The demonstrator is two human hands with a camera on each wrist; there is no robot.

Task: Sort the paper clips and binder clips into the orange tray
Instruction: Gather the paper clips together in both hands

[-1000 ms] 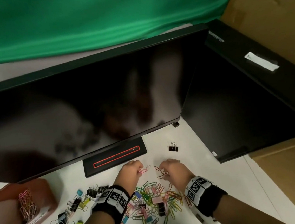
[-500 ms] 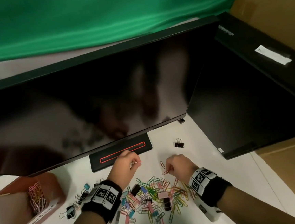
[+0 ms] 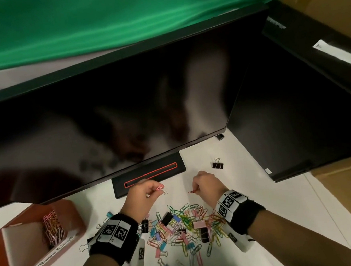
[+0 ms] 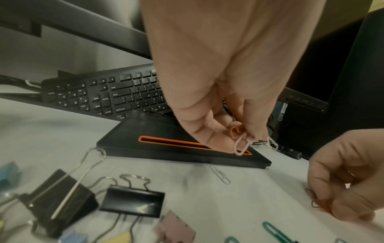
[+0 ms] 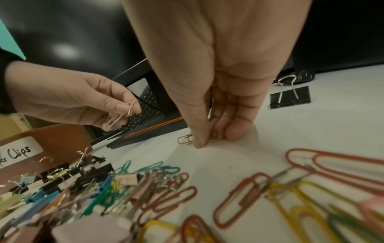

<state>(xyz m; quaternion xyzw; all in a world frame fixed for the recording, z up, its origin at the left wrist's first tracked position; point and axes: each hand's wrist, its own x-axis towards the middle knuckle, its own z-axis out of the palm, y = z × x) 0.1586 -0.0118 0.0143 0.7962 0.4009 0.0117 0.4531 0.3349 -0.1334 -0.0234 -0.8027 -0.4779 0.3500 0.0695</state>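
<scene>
A heap of coloured paper clips and binder clips (image 3: 184, 225) lies on the white table between my wrists. My left hand (image 3: 154, 191) is raised above the table and pinches pink paper clips (image 4: 242, 143) between thumb and fingers; a pale clip dangles from them. My right hand (image 3: 196, 189) is down at the table, its fingertips (image 5: 197, 143) pinching a red paper clip (image 5: 185, 139). The orange tray (image 3: 70, 207) stands at the left, with several paper clips (image 3: 52, 227) in one compartment and a label reading "Clips" (image 5: 20, 152).
A black monitor (image 3: 105, 117) overhangs the table, its base (image 3: 148, 177) just beyond my hands. A second dark screen (image 3: 295, 111) stands at the right. One black binder clip (image 3: 217, 164) lies apart, right of the base. A keyboard (image 4: 108, 95) sits under the monitor.
My left hand has lifted off the table with pink clips in its pinch. My right hand has shifted slightly right and closed on a red clip at the table.
</scene>
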